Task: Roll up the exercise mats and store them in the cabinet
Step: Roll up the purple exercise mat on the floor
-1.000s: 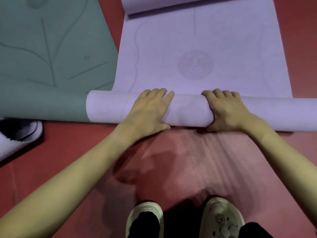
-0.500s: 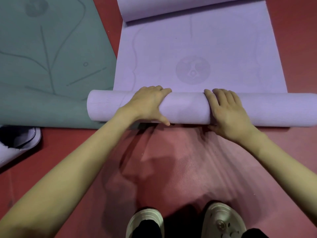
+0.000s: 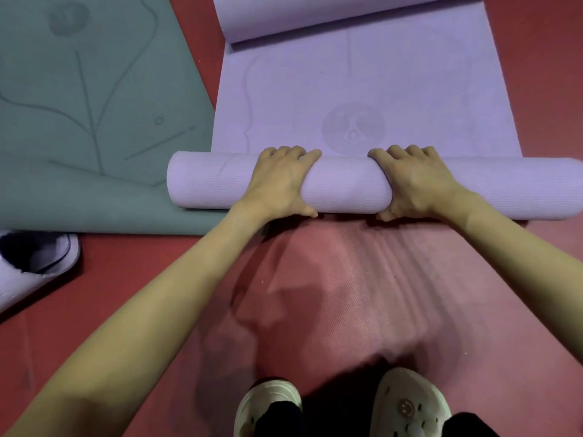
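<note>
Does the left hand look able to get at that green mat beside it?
Probably yes. The left hand grips the purple roll, whose left end lies on the green mat. Nothing stands between hand and mat, but the hand would have to let go of the roll first.

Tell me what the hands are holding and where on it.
Both the left hand and right hand grip the rolled part of the purple mat, fingers curled over its top near the middle of the roll.

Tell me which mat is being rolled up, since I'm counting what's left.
The purple mat: the left hand and right hand grip its rolled part. The green mat beside it lies flat, untouched.
</note>
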The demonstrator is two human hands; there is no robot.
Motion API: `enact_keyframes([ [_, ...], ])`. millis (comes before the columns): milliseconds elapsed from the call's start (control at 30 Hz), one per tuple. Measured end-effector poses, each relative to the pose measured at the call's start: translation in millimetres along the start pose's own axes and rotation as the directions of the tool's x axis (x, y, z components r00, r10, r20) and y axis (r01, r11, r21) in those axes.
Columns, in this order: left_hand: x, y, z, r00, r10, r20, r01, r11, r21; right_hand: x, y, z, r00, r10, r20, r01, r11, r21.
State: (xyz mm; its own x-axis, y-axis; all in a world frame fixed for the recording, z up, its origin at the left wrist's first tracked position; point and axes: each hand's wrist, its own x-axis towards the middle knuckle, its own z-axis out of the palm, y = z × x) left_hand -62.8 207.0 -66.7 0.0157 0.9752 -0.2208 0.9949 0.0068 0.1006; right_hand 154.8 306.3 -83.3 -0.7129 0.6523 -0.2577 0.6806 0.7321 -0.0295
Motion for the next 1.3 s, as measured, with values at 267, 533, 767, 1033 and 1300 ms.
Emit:
enact_keyframes([
  [267, -22.5, 18.6, 5.1, 0.991, 0.051, -0.121, -0.061, 0.995, -0.081, -40.2, -0.1, -2.4, 0.999, 0.051, 0.0, -0.051, 0.999, 0.004],
  [533, -66.3, 54.6, 18.8, 0.961, 0.137, -0.241, -0.16, 0.984, -0.078, -109.1, -11.5, 13.4, 0.995, 0.102, 0.017, -0.103, 0.989, 0.107],
  [767, -99.9, 78.2, 25.8, 0.989, 0.146, 0.0, -0.145, 0.983, -0.115, -147.1, -14.8, 31.3, 0.984, 0.022, 0.179, -0.048, 0.988, 0.145],
  [1033, -90.8, 76.4, 48.7, 0.981, 0.193, 0.021, -0.194, 0.979, 0.069, -105.0, -2.4, 25.4, 0.876, -0.064, 0.477, -0.087, 0.953, 0.289],
  [1300, -66.2, 72.5, 49.1, 0.964, 0.109, 0.243, -0.112, 0.994, 0.0, -79.7, -0.6, 17.5, 0.771, -0.094, 0.629, -0.216, 0.891, 0.399],
])
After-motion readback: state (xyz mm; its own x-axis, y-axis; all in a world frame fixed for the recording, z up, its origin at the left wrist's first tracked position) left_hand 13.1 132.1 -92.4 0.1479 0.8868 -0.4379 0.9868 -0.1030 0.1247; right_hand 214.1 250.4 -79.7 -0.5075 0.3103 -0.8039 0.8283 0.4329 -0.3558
